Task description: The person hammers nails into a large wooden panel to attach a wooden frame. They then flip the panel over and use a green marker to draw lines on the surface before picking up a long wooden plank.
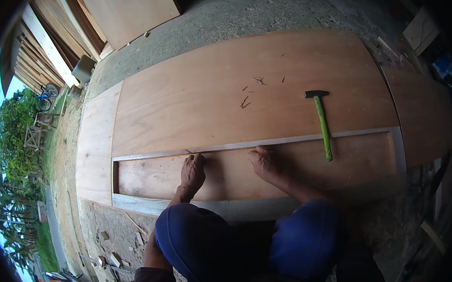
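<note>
A long, narrow wooden frame [288, 143] of pale strips lies on a large plywood sheet [187, 102]. My left hand [193, 172] is closed, its fingers at the frame's far rail left of the middle; a small dark thing, perhaps a nail, shows by the fingertips. Further right along that same rail, my right hand [263, 163] is also closed, with thumb and fingers against the strip. A hammer [322, 121] with a bright green handle and dark head lies to the right, its handle across the far rail. Several loose nails [245, 102] are scattered on the plywood beyond my hands.
My blue-clad knees [194, 242] are at the frame's near side. Another plywood panel [419, 111] adjoins on the right. Wood offcuts [115, 260] litter the ground at lower left. Boards and a panel [125, 11] lean at the far left, near a blue bicycle [45, 99].
</note>
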{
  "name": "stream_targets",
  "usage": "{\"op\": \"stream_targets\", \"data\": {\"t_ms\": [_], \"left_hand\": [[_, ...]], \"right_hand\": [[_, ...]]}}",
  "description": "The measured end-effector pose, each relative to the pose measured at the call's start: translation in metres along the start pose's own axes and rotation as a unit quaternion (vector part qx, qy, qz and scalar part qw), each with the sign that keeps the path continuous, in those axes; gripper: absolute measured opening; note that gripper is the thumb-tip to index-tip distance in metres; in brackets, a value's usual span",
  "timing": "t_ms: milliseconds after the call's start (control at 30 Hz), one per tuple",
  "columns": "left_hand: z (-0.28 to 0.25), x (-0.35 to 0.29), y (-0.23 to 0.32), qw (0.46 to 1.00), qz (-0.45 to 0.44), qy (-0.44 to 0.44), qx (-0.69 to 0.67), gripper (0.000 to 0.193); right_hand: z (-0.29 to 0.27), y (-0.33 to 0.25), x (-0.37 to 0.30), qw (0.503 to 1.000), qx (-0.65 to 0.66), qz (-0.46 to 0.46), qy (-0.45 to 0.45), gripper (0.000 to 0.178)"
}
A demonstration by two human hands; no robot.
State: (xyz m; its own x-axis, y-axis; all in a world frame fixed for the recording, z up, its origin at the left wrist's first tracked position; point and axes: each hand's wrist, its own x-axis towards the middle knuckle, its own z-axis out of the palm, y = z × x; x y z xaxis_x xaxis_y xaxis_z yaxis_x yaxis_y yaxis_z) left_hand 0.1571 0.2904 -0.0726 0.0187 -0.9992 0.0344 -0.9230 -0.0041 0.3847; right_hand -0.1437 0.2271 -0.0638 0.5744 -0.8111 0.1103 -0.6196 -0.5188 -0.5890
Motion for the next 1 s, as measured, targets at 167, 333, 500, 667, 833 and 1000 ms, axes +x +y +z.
{"op": "stream_targets", "data": {"t_ms": [167, 333, 500, 667, 833, 1000], "left_hand": [[0.004, -0.003, 0.018, 0.992, 0.005, 0.042, 0.119, 0.028], [-0.011, -0.016, 0.021, 0.996, -0.036, 0.076, -0.012, 0.017], [-0.017, 0.034, 0.060, 0.977, 0.159, 0.106, -0.091, 0.015], [-0.081, 0.096, 0.075, 0.973, -0.009, 0.052, -0.227, 0.007], [-0.121, 0.182, 0.162, 0.990, 0.101, 0.006, -0.094, 0.016], [-0.055, 0.227, 0.226, 0.983, 0.184, -0.012, -0.003, 0.018]], "right_hand": [[0.030, 0.003, -0.001, 0.994, -0.065, -0.078, 0.046, 0.004], [0.002, -0.004, -0.020, 0.997, 0.015, -0.076, 0.024, 0.005], [-0.054, 0.053, -0.073, 0.988, 0.095, 0.054, 0.106, 0.006], [-0.090, 0.073, -0.087, 0.968, 0.102, 0.037, 0.228, 0.025], [-0.148, 0.122, -0.062, 0.947, 0.117, 0.131, 0.268, 0.016], [-0.183, 0.144, -0.006, 0.952, 0.083, 0.124, 0.269, 0.020]]}}
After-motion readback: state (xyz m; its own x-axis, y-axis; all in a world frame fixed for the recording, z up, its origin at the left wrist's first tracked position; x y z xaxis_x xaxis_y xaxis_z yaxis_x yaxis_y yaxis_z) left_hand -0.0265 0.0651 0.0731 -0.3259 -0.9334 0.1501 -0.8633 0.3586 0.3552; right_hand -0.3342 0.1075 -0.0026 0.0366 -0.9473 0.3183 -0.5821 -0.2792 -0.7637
